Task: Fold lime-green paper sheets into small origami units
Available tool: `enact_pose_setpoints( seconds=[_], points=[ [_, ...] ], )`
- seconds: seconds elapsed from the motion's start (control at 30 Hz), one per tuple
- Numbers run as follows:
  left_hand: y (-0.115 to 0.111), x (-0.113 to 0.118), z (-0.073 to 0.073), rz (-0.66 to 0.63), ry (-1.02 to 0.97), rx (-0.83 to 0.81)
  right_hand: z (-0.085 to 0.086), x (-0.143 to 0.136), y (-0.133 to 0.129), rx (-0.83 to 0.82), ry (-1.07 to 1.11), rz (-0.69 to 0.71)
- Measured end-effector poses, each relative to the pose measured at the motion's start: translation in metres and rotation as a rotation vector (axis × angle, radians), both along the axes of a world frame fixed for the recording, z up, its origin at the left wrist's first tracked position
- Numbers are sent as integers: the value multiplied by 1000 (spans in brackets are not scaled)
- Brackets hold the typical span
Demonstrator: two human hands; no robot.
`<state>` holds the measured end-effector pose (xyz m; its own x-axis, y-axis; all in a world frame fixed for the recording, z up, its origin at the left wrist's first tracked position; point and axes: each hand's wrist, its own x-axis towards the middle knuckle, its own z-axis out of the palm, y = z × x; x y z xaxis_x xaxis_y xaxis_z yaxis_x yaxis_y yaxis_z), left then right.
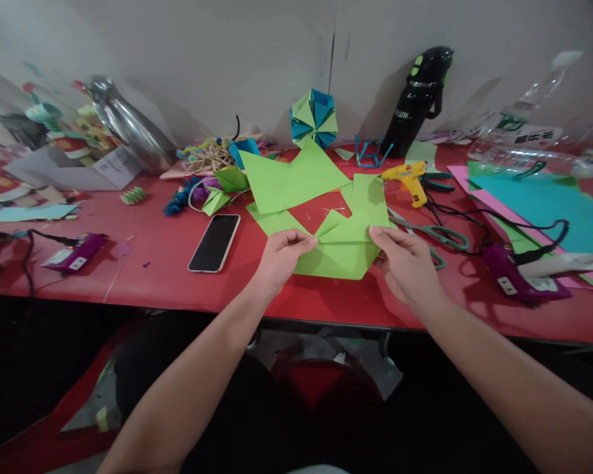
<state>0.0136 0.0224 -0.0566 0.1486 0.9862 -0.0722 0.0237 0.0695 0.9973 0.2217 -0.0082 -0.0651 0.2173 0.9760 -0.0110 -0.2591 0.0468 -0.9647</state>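
A piece of green paper (338,260) with a crease across it is stretched between my two hands above the table's front part. My left hand (282,257) pinches its left end between thumb and fingers. On the other side my right hand (405,260) grips the right edge, thumb on top. Behind it lie more cut green sheets, one large piece (294,174) with an angular notch in its top edge. Grey-handled scissors (445,236) rest just beyond my right hand, partly hidden. A yellow glue gun (409,181) lies behind them.
A phone (215,243) lies left of the paper. Purple power blocks (521,276) with black cables sit at right and far left. Coloured paper sheets (563,204) and plastic bottles (518,131) are at right. A black flask (418,99) and a folded paper wheel (314,120) stand along the wall.
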Motion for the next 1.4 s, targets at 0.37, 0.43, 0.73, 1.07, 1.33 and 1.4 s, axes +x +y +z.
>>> enact_pose_setpoints(
  seconds=[0.37, 0.43, 0.73, 1.07, 1.33, 1.4],
  points=[
    [-6, 2, 1, -184, 72, 44, -14, 13, 7, 95, -276, -125],
    [-6, 1, 1, -254, 133, 84, -12, 14, 7, 111, -319, -162],
    [-12, 5, -2, -317, 231, 167, -10, 14, 6, 146, -290, -164],
    [-16, 7, 1, -235, 118, 192, 13, 10, 0, -78, 10, 148],
    [-16, 9, 2, -228, 133, 183, 7, 5, 0, -41, 48, 44],
    [-16, 10, 2, -217, 110, 173, 7, 3, 0, -36, 72, 29]
  ],
)
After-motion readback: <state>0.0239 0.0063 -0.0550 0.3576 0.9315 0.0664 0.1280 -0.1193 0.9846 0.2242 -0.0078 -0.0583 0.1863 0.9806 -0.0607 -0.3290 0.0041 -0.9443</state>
